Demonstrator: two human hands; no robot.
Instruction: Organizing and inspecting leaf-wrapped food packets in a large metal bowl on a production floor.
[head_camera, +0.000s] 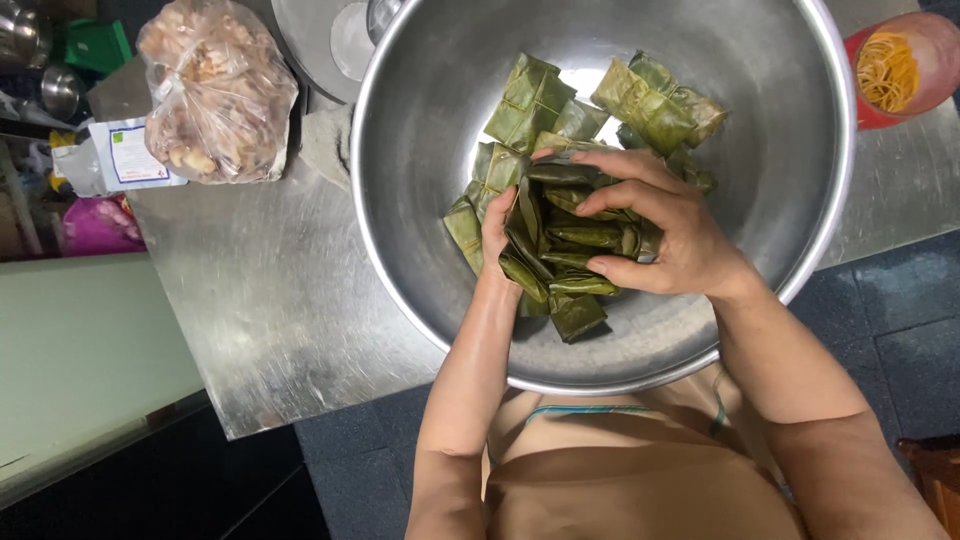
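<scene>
Head view shows both hands, left hand (497, 232) and right hand (665, 232), closed around a stack of banana-leaf parcels (562, 250) inside the steel bowl (420, 90) at the metal tabletop's (280, 300) near edge; even squeezing should keep the stack together.

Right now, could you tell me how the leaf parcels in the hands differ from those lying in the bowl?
The held leaf parcels are darker, stacked and clasped between the left hand and right hand. The loose leaf parcels look paler, scattered, untouched on the steel bowl. Both are folded green leaf.
</scene>
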